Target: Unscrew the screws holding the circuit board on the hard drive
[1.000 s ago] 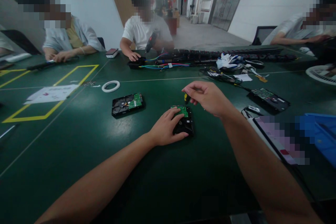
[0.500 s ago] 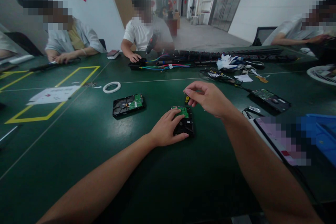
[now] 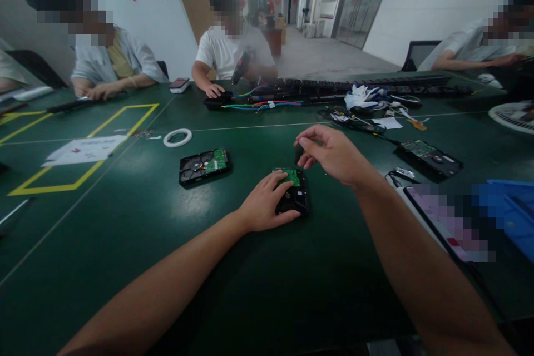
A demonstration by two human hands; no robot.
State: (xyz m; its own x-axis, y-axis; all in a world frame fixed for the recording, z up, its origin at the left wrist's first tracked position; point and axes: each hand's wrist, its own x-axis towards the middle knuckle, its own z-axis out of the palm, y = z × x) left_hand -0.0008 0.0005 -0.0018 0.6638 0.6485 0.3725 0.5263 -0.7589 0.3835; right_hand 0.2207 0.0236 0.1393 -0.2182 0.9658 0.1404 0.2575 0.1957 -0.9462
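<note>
My left hand [image 3: 262,203] lies over a black hard drive [image 3: 302,198], fingers across its top and thumb along the near edge, steadying it on the green table. Part of the drive's green circuit board shows past my fingertips. Above the drive's far right corner, my right hand [image 3: 329,156] pinches the dark handle of a small screwdriver [image 3: 298,154], which stands roughly upright. Its tip is too small to make out. To the left lies a second hard drive [image 3: 204,167], board side up.
A white ring [image 3: 177,138] and a paper sheet [image 3: 83,151] lie left. At right are another hard drive [image 3: 429,158] with a cable, a phone [image 3: 438,222] and a blue bin [image 3: 511,211]. Cables and gloves [image 3: 362,98] lie at the back. Co-workers sit around the table.
The screwdriver has turned in my right fingers: yellow marks showed on its handle before, now a dark side shows. My left hand and the drive have stayed put.
</note>
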